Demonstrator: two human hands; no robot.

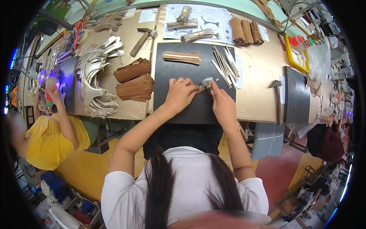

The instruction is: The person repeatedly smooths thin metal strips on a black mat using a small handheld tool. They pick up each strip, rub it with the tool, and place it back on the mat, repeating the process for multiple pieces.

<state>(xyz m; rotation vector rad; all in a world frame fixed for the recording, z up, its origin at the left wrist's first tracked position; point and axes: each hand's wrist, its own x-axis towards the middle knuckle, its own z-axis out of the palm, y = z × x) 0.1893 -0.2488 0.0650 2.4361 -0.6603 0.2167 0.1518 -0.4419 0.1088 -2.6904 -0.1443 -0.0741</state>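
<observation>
On the black work board point(164, 80), my two hands meet near the middle. My left hand point(180, 93) is closed, fingertips pressing a narrow brown strip point(199, 89) against the board. My right hand point(224, 105) is closed around what looks like a hammer, its metal head point(207, 81) touching the strip's end. The hammer's handle is mostly hidden under that hand. Ahead of my left hand lies a row of brown strips point(182, 57) with a pale strip along it. Several loose silvery strips point(225, 66) lie ahead of my right hand.
Left of the board are brown leather stacks point(133, 82), silvery cut pieces point(91, 78) and a hammer point(143, 40). Another hammer point(277, 99) lies at right, near a yellow tray point(291, 57). Rolled bundles point(246, 32) stand behind. A person in yellow point(57, 141) works at left.
</observation>
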